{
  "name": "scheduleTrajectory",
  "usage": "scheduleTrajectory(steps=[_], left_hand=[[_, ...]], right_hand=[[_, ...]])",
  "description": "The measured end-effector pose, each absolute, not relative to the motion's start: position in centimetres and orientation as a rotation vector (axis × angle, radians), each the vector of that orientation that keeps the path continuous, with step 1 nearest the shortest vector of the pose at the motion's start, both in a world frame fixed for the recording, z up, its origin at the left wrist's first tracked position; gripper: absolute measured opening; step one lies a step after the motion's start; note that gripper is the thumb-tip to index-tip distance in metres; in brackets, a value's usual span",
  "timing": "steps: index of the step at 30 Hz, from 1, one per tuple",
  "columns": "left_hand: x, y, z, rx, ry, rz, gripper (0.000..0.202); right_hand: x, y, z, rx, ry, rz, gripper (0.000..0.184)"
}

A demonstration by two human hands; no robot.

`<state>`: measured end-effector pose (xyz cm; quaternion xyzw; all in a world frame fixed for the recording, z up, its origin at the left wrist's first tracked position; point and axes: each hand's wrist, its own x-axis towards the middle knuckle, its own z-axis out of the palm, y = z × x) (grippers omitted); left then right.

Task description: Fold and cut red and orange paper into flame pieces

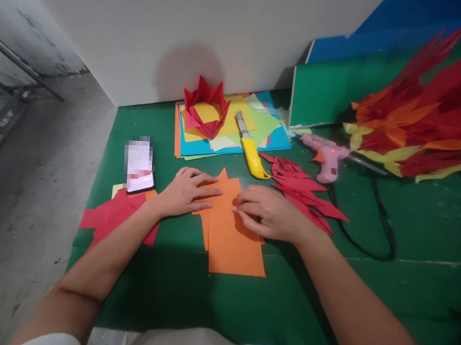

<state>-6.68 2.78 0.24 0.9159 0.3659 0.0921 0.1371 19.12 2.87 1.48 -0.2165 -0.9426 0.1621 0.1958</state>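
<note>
Several orange paper sheets (pixel 236 255) lie overlapped on the green table, one with a pointed tip at the top. Flat across their left part rests my left hand (pixel 186 193), its fingers stretched out and apart. From the right, my right hand (pixel 269 213) bends over the same sheets. Its fingers are curled and pinched at the paper near the middle; the exact grip is partly hidden. Just right of that hand are several folded red paper spikes (pixel 305 186). Beyond the hands lies a yellow utility knife (pixel 250 150) with its blade out.
A red folded paper ring (pixel 206 109) sits on stacked coloured sheets (pixel 235 151). A pink glue gun (pixel 324 151) trails a black cord. Left are a phone (pixel 140 162) and red paper pieces (pixel 116 218). A large red-orange paper arrangement (pixel 427 110) stands right. A white panel (pixel 207 27) borders the table.
</note>
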Motion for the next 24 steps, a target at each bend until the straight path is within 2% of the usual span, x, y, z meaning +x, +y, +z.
scheduleTrajectory(steps=[5,8,10,15,21,24], left_hand=[[-6.7,2.7,0.2,2.650,1.063,0.282,0.040],[-6.6,2.7,0.3,2.647,1.066,0.299,0.040],[-6.4,2.6,0.4,2.634,1.073,0.303,0.043],[-6.2,2.5,0.7,2.602,1.083,0.311,0.060],[-6.2,2.5,0.6,2.603,1.058,0.336,0.058],[-6.2,2.5,0.7,2.591,1.049,0.352,0.055]], right_hand=[[20.2,3.7,1.2,-0.680,-2.626,0.227,0.030],[20.2,4.3,0.5,-0.935,-2.372,0.011,0.020],[20.2,4.7,0.1,-1.117,-2.244,-0.059,0.020],[19.4,5.3,-0.6,-1.275,-2.269,-0.063,0.037],[18.7,5.6,-0.8,-1.394,-2.251,-0.058,0.037],[18.8,5.3,-0.4,-1.553,-2.153,-0.001,0.048]])
